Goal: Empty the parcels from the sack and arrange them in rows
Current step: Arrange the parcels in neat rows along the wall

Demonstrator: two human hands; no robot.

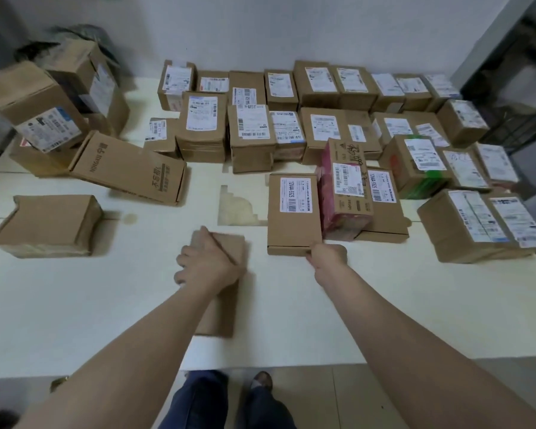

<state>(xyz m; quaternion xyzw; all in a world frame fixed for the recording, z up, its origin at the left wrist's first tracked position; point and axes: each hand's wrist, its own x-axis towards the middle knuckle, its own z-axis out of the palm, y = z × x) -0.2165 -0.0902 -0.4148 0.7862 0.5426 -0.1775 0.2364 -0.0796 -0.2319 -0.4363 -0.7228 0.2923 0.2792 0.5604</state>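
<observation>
Left grip (pixel 209 261) clasping plain brown cardboard parcel (pixel 222 292) on white bench (pixel 75 305); right grip (pixel 328 255) pinching near edge of labelled flat cardboard box (pixel 293 212).

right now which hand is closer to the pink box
Right. The right hand grips the near edge of the labelled flat box that touches the pink box. The left hand rests on a plain box farther left.

Both bare arms reach forward, well apart. The left hand (pixel 209 261) lies palm down with fingers curled over an edge. The right hand (pixel 328 255) is closed in a pinch.
</observation>
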